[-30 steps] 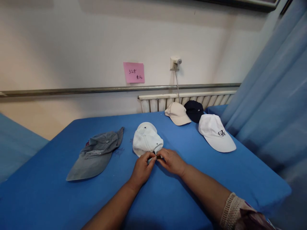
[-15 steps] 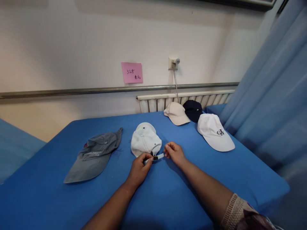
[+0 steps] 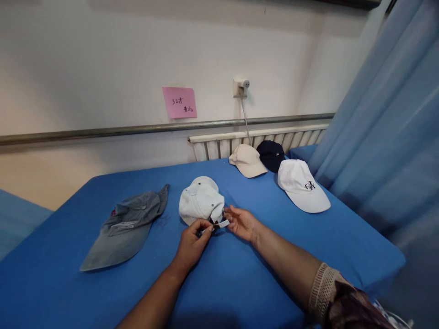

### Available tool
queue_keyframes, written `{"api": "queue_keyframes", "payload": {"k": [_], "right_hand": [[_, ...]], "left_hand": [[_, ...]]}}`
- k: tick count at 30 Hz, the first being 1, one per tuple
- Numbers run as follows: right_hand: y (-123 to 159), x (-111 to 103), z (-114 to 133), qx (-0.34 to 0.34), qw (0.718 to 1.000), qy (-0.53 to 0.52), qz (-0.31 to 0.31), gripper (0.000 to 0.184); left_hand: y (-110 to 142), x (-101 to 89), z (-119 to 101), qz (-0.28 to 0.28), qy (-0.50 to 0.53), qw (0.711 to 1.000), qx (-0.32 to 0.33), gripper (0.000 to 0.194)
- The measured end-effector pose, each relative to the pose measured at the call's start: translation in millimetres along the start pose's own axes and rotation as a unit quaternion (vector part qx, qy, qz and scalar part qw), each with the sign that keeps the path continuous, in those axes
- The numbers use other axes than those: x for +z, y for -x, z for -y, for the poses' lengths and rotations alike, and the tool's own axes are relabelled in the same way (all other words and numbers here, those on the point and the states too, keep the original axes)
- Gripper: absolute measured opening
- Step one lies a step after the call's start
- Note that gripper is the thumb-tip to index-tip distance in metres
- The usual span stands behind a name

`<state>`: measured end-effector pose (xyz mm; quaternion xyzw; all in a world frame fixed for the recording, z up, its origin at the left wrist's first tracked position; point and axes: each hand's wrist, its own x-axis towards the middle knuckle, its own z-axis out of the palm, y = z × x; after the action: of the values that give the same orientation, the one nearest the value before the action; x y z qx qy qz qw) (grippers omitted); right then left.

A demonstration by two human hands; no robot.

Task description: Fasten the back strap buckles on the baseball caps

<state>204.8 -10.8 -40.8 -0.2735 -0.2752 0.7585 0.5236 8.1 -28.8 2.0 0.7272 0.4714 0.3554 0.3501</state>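
Note:
A pale blue baseball cap (image 3: 201, 201) lies on the blue-covered table with its brim toward the wall and its back toward me. My left hand (image 3: 194, 240) pinches the cap's back strap (image 3: 223, 224) between thumb and fingers, near a small dark buckle. The free end of the strap sticks out to the right. Beside that end is my right hand (image 3: 242, 223), palm partly turned up, fingers loosely apart. Its fingertips are at the cap's right rear edge; whether they touch it I cannot tell.
A grey cap (image 3: 125, 228) lies to the left. Farther back on the right are a beige cap (image 3: 247, 160), a navy cap (image 3: 270, 155) and a white cap (image 3: 302, 185). A radiator (image 3: 212, 147) and wall stand behind; a blue curtain (image 3: 377, 128) hangs at right.
My right hand has turned palm-up and moved in against the cap's rear edge by the strap end. The left hand keeps its pinch. The whole view has shifted slightly.

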Motion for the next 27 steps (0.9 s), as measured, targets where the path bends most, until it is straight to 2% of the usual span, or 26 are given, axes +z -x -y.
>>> {"api": "queue_keyframes", "payload": {"k": [3,11,14,17,19,21,22,24,25,27], "right_hand": [[-0.3,-4.7,0.5,0.038,0.996,-0.082,-0.011,0.016],[11.3,0.4,9.6,0.015,0.994,-0.103,-0.022,0.027],[13.9,3.1,11.1,0.010,0.998,-0.049,-0.029,0.032],[14.2,3.7,8.6,-0.022,0.990,0.099,-0.095,0.039],[16.2,4.2,7.1,-0.074,0.966,0.193,-0.155,0.041],[22.1,7.1,7.3,-0.151,0.930,0.281,-0.180,0.038],[26.6,9.7,7.8,-0.190,0.911,0.324,-0.169,0.037],[37.5,17.4,8.7,-0.248,0.873,0.407,-0.107,0.030],[42.9,21.7,8.7,-0.262,0.856,0.439,-0.072,0.025],[51.0,29.4,7.2,-0.285,0.819,0.497,-0.041,0.017]], "left_hand": [[0.2,0.9,-0.3,0.000,0.006,1.000,-0.001,0.023],[0.9,0.7,0.9,-0.004,0.027,1.000,0.006,0.021],[1.0,-1.8,3.8,-0.007,0.039,0.999,0.005,0.021],[2.2,-3.4,4.2,-0.004,0.034,0.999,0.009,0.021],[3.6,-3.4,2.7,-0.003,0.021,1.000,0.012,0.021],[5.2,-2.5,0.5,-0.001,0.010,1.000,0.016,0.021],[6.1,-1.9,-0.4,0.001,0.006,1.000,0.020,0.021],[7.9,-0.5,-1.7,0.003,0.000,1.000,0.029,0.021],[8.8,0.0,-1.9,0.003,-0.002,0.999,0.036,0.020],[10.4,0.6,-1.7,0.001,-0.007,0.999,0.048,0.019]]}}
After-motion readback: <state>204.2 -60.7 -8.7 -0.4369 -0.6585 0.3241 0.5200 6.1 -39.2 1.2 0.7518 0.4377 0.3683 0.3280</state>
